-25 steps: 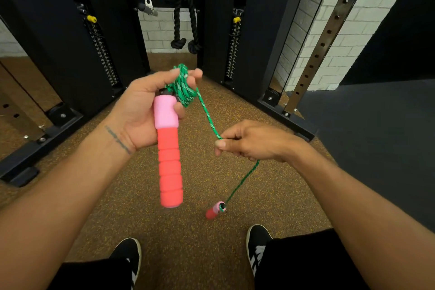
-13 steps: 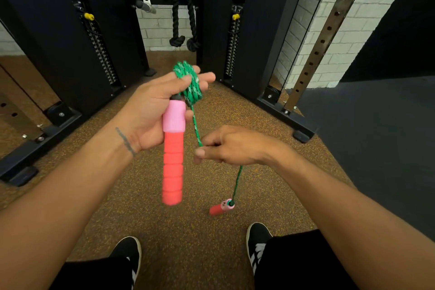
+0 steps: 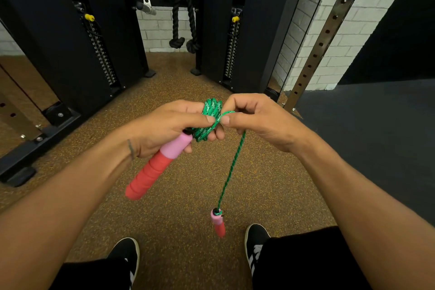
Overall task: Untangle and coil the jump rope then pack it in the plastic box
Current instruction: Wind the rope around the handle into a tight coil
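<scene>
**Coil stage: one wrap pending, box not in view**

L to R, as I read the head cam:

1. My left hand (image 3: 169, 129) was closed round the upper pink end of the first handle (image 3: 156, 165). Handle axis ran diagonally, red end down and toward my left side. The thumb pinned the green rope coil (image 3: 210, 116) against the fingers of the same hand. Coil sat at the handle top, touching it.

2. My right hand (image 3: 261, 120) was just beside the coil, on its right. Thumb and forefinger were pinched on the rope where it left the coil; other fingers curled, holding nothing else I could see.

3. Below the right hand the free tail (image 3: 231, 167) hung nearly straight down, axis approx. vertical. The second handle (image 3: 217, 222) dangled at its end, clear of the floor (image 3: 188, 219) as far as I could judge, between the two shoes.

Judgement: the remaining slack lay directly below the right-hand pinch, so the right hand was the nearer one to feed it up and over the coil. Plastic box not seen in this view; packing not started.
</scene>
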Demonstrator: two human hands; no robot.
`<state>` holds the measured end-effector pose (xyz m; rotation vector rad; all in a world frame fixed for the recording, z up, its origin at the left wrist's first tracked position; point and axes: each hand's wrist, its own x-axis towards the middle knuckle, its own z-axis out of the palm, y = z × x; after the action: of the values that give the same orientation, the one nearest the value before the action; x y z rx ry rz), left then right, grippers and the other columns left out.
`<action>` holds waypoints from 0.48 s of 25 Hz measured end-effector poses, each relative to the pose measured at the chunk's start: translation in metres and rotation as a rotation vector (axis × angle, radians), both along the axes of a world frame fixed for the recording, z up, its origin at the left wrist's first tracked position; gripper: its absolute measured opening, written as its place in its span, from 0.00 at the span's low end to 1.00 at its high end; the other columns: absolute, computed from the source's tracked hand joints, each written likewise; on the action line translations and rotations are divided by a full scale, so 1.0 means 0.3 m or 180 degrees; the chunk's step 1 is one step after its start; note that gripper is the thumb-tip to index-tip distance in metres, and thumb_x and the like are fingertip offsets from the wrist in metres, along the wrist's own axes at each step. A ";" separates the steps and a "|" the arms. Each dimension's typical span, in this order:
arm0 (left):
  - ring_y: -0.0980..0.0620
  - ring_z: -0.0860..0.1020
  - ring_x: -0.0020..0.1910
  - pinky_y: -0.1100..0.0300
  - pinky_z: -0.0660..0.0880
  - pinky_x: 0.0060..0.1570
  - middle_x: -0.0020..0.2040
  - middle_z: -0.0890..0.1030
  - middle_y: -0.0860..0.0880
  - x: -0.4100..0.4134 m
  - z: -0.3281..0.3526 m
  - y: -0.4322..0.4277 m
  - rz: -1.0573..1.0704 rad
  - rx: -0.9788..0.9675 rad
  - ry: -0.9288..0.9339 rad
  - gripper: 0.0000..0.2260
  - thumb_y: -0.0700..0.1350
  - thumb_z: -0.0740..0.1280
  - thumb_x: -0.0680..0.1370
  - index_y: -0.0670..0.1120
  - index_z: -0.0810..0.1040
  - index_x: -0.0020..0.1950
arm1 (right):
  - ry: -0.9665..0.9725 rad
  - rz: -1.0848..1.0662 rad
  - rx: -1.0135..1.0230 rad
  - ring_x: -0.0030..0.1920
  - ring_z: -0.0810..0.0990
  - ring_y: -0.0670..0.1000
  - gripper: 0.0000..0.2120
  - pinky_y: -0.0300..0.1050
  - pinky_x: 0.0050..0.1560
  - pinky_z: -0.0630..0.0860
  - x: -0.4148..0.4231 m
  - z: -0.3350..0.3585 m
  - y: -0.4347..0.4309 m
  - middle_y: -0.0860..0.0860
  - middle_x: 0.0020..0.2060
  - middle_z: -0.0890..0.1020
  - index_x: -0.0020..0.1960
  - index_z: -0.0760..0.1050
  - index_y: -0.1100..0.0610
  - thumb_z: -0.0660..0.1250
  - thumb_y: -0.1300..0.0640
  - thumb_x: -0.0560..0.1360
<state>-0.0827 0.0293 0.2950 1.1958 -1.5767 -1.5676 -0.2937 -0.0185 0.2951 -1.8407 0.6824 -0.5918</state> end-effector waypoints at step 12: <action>0.58 0.76 0.34 0.66 0.70 0.23 0.38 0.81 0.49 0.001 -0.006 0.012 -0.0272 0.0116 0.0272 0.18 0.48 0.67 0.76 0.39 0.80 0.61 | -0.0502 -0.0277 0.0241 0.45 0.81 0.51 0.11 0.44 0.49 0.79 0.016 -0.033 -0.034 0.53 0.44 0.83 0.51 0.82 0.54 0.73 0.52 0.70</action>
<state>-0.0822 0.0327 0.2933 1.0784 -1.5684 -1.6857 -0.2888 -0.0287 0.2851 -1.6810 0.6726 -0.7500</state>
